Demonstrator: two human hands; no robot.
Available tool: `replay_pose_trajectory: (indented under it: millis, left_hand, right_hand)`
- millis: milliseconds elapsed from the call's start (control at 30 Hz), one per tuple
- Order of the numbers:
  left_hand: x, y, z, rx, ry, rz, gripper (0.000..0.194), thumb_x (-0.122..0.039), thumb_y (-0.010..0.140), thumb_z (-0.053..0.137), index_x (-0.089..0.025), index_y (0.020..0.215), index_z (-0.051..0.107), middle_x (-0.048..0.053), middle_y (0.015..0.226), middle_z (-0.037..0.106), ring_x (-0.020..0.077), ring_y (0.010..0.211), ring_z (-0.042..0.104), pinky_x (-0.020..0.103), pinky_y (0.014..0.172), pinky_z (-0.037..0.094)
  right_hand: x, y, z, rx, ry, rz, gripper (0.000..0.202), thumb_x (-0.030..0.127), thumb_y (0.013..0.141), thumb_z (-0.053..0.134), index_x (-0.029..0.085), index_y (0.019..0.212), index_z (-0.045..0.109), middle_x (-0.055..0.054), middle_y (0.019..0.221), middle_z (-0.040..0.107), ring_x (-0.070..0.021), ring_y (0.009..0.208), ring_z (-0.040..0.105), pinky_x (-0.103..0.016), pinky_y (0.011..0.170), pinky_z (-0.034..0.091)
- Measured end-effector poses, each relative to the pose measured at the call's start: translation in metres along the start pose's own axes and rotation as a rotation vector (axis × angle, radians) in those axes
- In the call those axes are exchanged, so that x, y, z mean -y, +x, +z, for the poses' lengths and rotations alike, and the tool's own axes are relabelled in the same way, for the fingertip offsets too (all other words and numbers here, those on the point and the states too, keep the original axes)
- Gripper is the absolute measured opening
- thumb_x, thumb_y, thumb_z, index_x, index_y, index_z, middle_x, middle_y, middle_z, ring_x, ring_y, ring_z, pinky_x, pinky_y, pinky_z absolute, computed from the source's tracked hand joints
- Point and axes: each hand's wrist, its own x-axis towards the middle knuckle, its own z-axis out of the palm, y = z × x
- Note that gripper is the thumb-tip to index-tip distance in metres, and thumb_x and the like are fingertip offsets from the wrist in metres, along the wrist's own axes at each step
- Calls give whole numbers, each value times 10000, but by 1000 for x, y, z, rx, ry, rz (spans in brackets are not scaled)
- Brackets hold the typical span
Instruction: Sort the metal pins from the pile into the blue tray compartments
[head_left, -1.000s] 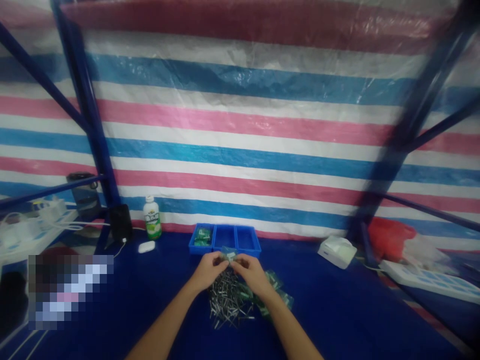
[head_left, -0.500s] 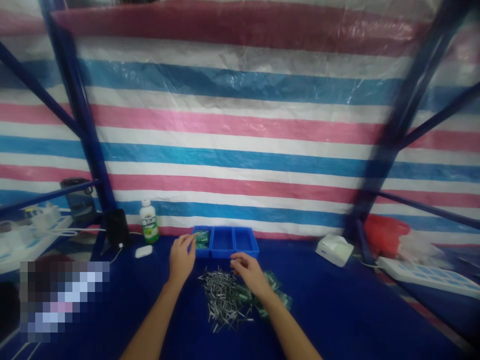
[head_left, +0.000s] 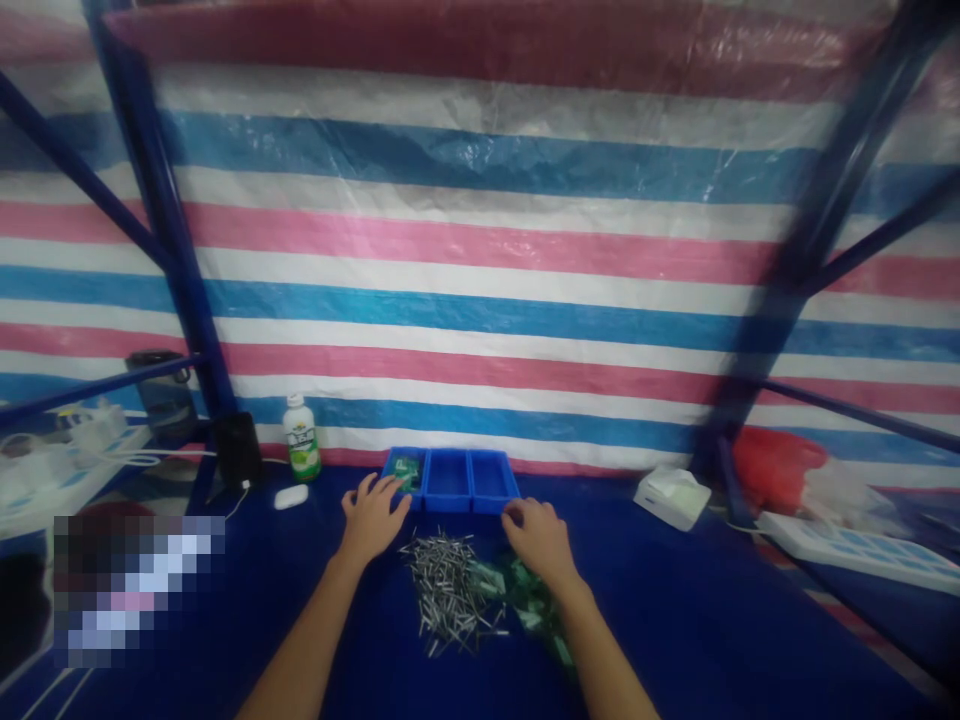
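My left hand (head_left: 373,518) is open, its fingers spread at the front of the left blue bin (head_left: 420,500). Green packets (head_left: 406,472) lie inside that bin. By the front right corner of the right blue bin (head_left: 493,505) is my right hand (head_left: 541,538), its fingers curled together; whether anything is between them is hidden. A heap of thin metal pins (head_left: 448,590) lies on the blue table between my forearms. Beside it, partly under my right wrist, is a pile of small green plastic packets (head_left: 534,600).
The middle blue bin (head_left: 448,482) stands between the other two. A white bottle with a green label (head_left: 301,440) and a white case (head_left: 291,497) stand at the left. A tissue pack (head_left: 673,498) is at the right, near a power strip (head_left: 847,560) and a red bag (head_left: 776,468).
My left hand has drawn back slightly from the left bin and its fingers have spread. My right hand has moved right, from above the pins to the right bin's corner.
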Motion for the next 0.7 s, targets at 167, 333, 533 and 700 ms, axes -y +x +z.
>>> replay_pose_trajectory:
  millis: [167,333,533,700]
  left_hand:
    - [-1,2,4,-11,-3,38,350,-487,898,508,-318,1171,647,64,1253,636,330,1285,379,578,1044,184]
    - [-5,1,4,5,28,18,336,-485,901,514,-285,1115,677,85,1244,608,301,1242,400,532,1055,212]
    - [-7,-2,1,-57,29,14,319,-461,917,498,-267,1093,680,84,1289,562,287,1234,412,475,1017,304]
    - [-12,-3,-2,-135,6,0,258,-380,886,554,-264,1077,683,81,1291,560,300,1232,417,468,989,346]
  right_hand:
    - [-21,-1,-12,218,-136,195,422,558,756,618,270,1056,687,-135,1144,619,-406,1090,528,-581,852,360]
    - [-31,-2,-8,324,-100,139,488,510,709,681,282,1140,657,-140,1186,601,-384,1077,559,-566,864,356]
    - [-33,0,-3,317,-16,55,198,309,768,630,275,944,713,-70,1020,705,-279,982,633,-405,821,399]
    - [-29,1,-7,320,3,53,206,266,812,575,279,970,707,-46,990,727,-262,984,645,-368,795,403]
